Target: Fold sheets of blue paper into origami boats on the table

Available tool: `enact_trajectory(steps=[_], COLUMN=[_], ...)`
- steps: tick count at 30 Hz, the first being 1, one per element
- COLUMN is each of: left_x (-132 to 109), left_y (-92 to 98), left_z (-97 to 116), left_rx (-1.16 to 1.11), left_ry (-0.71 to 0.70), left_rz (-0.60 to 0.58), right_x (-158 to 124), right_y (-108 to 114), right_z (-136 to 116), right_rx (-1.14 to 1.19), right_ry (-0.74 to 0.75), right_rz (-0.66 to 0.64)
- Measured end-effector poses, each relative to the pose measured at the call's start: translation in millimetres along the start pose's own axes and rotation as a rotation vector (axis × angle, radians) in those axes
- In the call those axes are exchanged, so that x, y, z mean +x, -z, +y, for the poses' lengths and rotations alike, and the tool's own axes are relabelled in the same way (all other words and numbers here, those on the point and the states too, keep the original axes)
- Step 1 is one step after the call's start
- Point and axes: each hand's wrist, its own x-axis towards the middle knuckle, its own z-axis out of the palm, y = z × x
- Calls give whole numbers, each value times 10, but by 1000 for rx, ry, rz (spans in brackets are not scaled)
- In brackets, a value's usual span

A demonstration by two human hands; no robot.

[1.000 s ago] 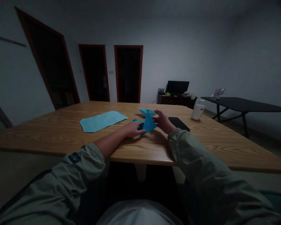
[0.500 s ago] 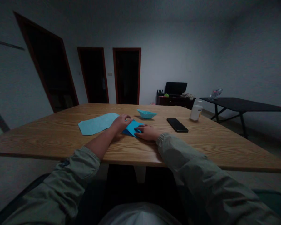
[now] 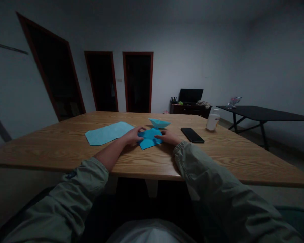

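Between my hands is a folded sheet of blue paper (image 3: 150, 139), just above or on the wooden table. My left hand (image 3: 134, 136) grips its left edge, thumb on top and fingers behind. At the opposite edge, my right hand (image 3: 169, 137) pinches the paper the same way. Right behind the folded sheet stands a light blue paper boat (image 3: 159, 123). Light blue paper (image 3: 106, 132) with trimmed or folded corners lies flat to the left of my left hand.
A black phone (image 3: 192, 135) lies on the wooden table (image 3: 147, 165) right of my right hand. Beyond it stands a white bottle (image 3: 212, 120). Farther off are a black table (image 3: 263, 112) and a cabinet with a dark screen (image 3: 191, 96).
The blue paper has been turned and opened out flatter. My right hand has moved right, from resting on the paper to holding its right edge; my left hand has shifted slightly.
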Motion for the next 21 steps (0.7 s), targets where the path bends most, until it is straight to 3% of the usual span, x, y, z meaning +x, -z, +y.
enact_trajectory(steps=[7, 12, 14, 16, 19, 21], left_x=[-31, -51, -57, -55, -35, -20], left_y=[75, 91, -3, -152, -376, -463], left_z=[135, 184, 245, 301, 313, 275], left_rx=[-36, 100, 221, 320, 374, 392], left_ry=[-55, -114, -141, -148, -123, -88], left_rz=[256, 397, 344, 193, -101, -234], right_x=[67, -23, -82, -126, -144, -135], right_y=[-38, 40, 30, -42, -224, -322], right_z=[-15, -75, -117, -171, -235, -236], right_rx=[362, 79, -116, -288, -371, -405], right_ry=[-42, 20, 67, 176, 373, 390], right_rz=[-12, 64, 191, 277, 88, -50])
